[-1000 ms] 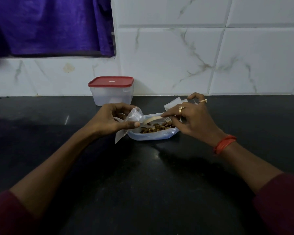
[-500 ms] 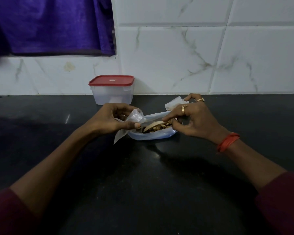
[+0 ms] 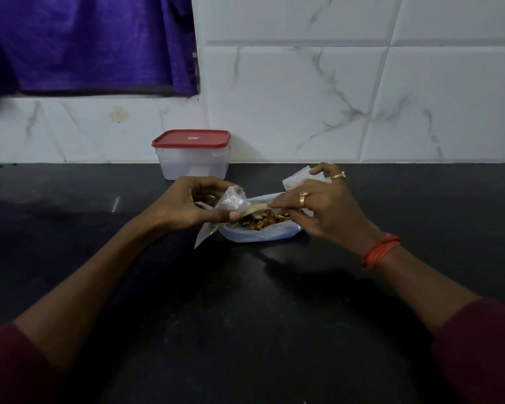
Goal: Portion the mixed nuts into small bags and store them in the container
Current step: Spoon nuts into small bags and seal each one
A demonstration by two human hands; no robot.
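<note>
In the head view, our left grip (image 3: 193, 207) pinches the mouth of a small bag (image 3: 231, 199), thumb and fingers curled on its thin clear film. Our right grip (image 3: 318, 212) pinches the handle of a pale spoon (image 3: 252, 210), whose bowl points toward the left grip, just above the mixed nuts (image 3: 264, 222). The nuts lie in an open bluish bag (image 3: 260, 236) on the black tabletop (image 3: 245, 301), between the two grips and just below them.

We judge the small bag almost weightless, limp and slick. It will likely fold shut unless we hold it at the rim, so that is where we take it. The nuts look hard and loose, apt to roll off the spoon.

Beyond the left grip, against the tiled wall, stands the container (image 3: 191, 161), stiff translucent plastic with its red lid (image 3: 191, 138) on. We would take it by its sides. A small mark sits at the lid's middle, too small to read, and we see no other writing or brand.

At the right grip's far fingertips lies more clear film (image 3: 296, 179), probably spare bags.
</note>
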